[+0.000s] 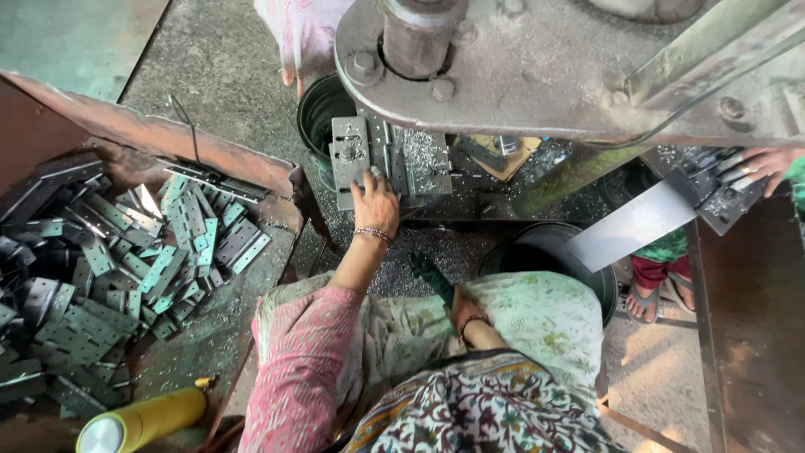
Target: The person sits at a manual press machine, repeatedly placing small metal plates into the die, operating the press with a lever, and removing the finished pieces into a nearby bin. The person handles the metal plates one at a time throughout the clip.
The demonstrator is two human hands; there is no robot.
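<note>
While the heavy press head (570, 59) overhangs the whole work bed, the left hand (375, 204) reaches in under its front edge, with little room between the steel above and the die block (350, 159) below. Its fingers lie close together, fingertips (366, 178) pressing on the lower edge of a grey hinge plate (394, 164) that lies flat on the die beside the block. The right hand (464, 312) rests low in the lap against the light patterned cloth (537, 323); whether it is curled or slack cannot be told. Metal chips (423, 155) cover the bed around the plate. A dark round bucket (323, 109) stands behind the die, its contents hidden in shadow; a second dark bucket (545, 247) sits just in front of the bed, near the right knee. To the left, a rusty tray (151, 134) holds a loose heap of flat hinge leaves (126, 268), grey-green with punched holes, piled up to its raised rim. A yellow flask (142, 419) lies by the tray's near corner. At the right edge, another person's hand (759, 164) touches a dark metal piece.
</note>
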